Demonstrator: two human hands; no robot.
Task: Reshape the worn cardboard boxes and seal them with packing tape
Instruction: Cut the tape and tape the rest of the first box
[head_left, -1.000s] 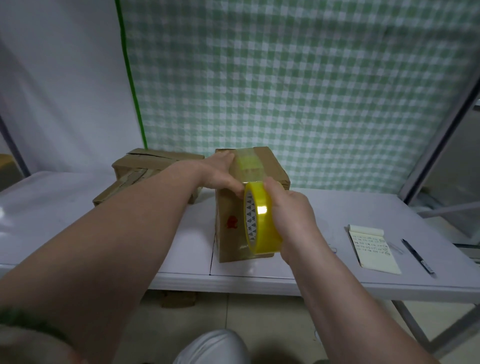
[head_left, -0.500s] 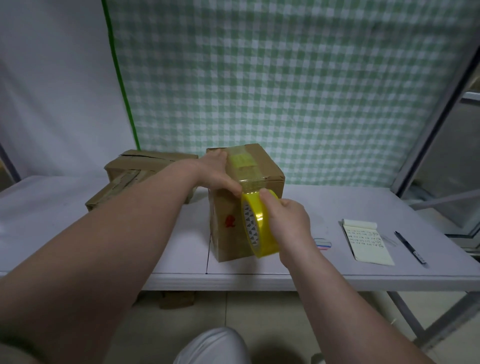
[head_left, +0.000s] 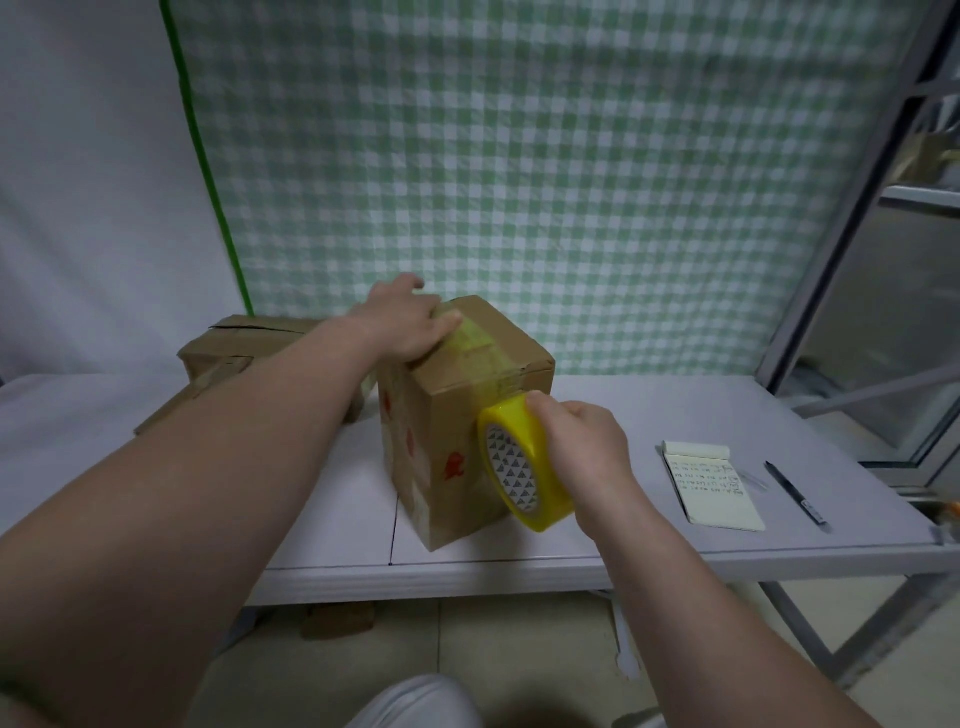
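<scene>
Head view: a closed box stands mid-worktop, its red print unreadable. The left hand lies flat on its top, fingers on the tape strip. The right hand grips the yellow roll against the near face. At 3 o'clock lie a notepad, its handwriting illegible, and a pen.

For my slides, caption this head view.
Left hand rests on the taped brown cardboard box; right hand grips yellow packing-tape roll against its side.

Dim, flat, bluish light (soft focus throughout), wide-angle bending at edges.
</scene>
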